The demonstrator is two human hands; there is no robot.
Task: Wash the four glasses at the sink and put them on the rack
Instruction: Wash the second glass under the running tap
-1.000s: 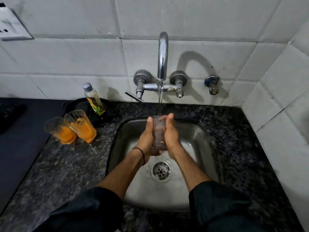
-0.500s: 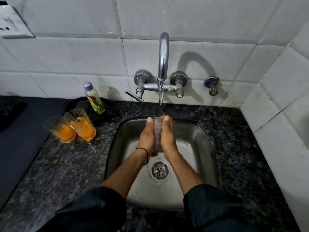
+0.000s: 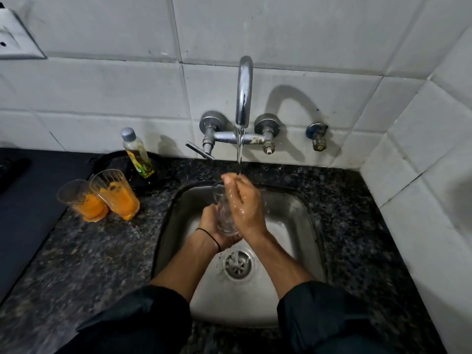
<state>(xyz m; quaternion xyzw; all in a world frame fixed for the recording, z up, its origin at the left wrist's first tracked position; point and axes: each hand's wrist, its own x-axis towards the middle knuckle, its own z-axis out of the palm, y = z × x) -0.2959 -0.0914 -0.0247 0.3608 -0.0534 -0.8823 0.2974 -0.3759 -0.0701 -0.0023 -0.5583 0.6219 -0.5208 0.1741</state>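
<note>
1. Since half a second ago, the left hand (image 3: 213, 226) is lowered from the side of the clear glass (image 3: 224, 215) to its base, and the right hand (image 3: 246, 205) is shifted across the glass wall; both palms were then pressed flat on opposite sides.
2. Clear glass: held roughly upright over the sink (image 3: 301, 221), above and behind the drain (image 3: 237, 264), with its mouth just beneath the water stream (image 3: 239, 154).
3. Left hand: fingers are curled under and round the base of the clear glass, which is cupped from below. A black wristband (image 3: 212, 236) is worn on this wrist.
4. Right hand: wet, laid along the right side of the clear glass, with fingers nearly straight and pointed up. The fingertips are met by the water stream. The thumb's position cannot be told.
5. Tap (image 3: 244, 93): wall-mounted and running; the water stream is dropped straight onto the fingertips and the rim of the glass.
6. Two orange-smeared glasses (image 3: 118, 198): stood side by side and touching on the granite counter (image 3: 102, 251), left of the sink and well apart from both hands.
7. Bottle (image 3: 138, 154): grey-capped, with yellowish contents, leaned against the tiled wall behind the smeared glasses and set on a black dish (image 3: 107, 162).
8. Socket plate (image 3: 15, 42): mounted on the wall at upper left.
</note>
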